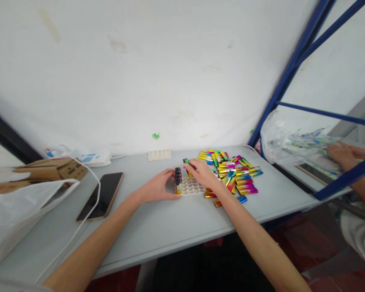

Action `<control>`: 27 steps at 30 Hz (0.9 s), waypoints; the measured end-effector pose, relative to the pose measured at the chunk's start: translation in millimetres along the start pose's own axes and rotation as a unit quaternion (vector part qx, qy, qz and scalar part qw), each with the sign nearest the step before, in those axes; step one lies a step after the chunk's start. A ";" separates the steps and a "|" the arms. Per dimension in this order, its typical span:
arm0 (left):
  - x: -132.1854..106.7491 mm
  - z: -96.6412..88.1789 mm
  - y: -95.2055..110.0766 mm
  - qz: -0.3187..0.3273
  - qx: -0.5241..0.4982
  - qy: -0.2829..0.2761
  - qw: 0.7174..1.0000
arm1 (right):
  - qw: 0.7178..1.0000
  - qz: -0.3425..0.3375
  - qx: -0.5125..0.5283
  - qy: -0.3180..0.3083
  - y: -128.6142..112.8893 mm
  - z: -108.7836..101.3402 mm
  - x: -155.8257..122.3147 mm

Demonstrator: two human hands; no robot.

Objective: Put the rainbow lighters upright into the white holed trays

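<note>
A white tray with round holes [192, 185] lies on the table. Along its left end stands a row of upright lighters [178, 184] with black tops and shiny yellow bodies. My left hand [158, 186] curves round that end, fingers at the back and thumb at the front, gripping the tray. Above the tray's far side my right hand [202, 172] pinches a lighter [189, 171] with a green and black top and a yellow body. Right of the tray lies a loose pile of shiny multicoloured lighters [241, 178], partly hidden by my right hand and forearm.
Another white holed tray [159, 155] sits near the wall. On the left are a phone [105, 194], a white cable [94, 174], a cardboard box [61, 170] and a plastic bag [15, 211]. Beyond a blue metal frame [282, 77], another person's hands [342, 154] work at the right.
</note>
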State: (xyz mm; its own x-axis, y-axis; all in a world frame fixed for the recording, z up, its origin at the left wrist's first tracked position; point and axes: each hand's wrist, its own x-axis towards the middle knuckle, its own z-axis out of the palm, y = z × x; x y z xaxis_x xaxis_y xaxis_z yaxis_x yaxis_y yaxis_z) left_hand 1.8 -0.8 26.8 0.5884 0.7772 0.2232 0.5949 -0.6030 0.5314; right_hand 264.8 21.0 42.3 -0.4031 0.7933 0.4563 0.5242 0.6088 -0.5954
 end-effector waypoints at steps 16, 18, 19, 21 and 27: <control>0.2 -3.3 -9.2 0.019 -0.014 -0.002 1.000 | 0.986 -0.013 -0.081 -0.146 2.6 0.7 -6.8; 0.3 -4.1 -9.3 0.014 -0.008 -0.001 1.000 | 0.988 -0.012 -0.070 -0.134 6.9 -6.0 -8.1; 0.3 -4.4 -9.5 0.011 -0.005 0.001 1.000 | 0.991 -0.009 -0.068 -0.118 10.6 -11.0 -8.4; 0.2 -5.0 -10.5 0.006 0.001 0.007 1.000 | 0.993 0.021 -0.096 -0.069 20.9 -22.4 -7.4; -0.2 -6.9 -17.9 -0.005 0.015 0.016 1.000 | 0.934 0.181 -0.308 -0.029 51.2 -41.4 3.6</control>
State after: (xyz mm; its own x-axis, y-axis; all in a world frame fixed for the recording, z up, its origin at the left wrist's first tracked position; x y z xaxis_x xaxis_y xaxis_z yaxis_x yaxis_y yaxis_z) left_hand -12.8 11.0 22.9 0.5644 0.7886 0.2440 0.6175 -0.5995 0.5093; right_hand 321.2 55.1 40.8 -0.1473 0.9567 0.2511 0.9584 0.2008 -0.2029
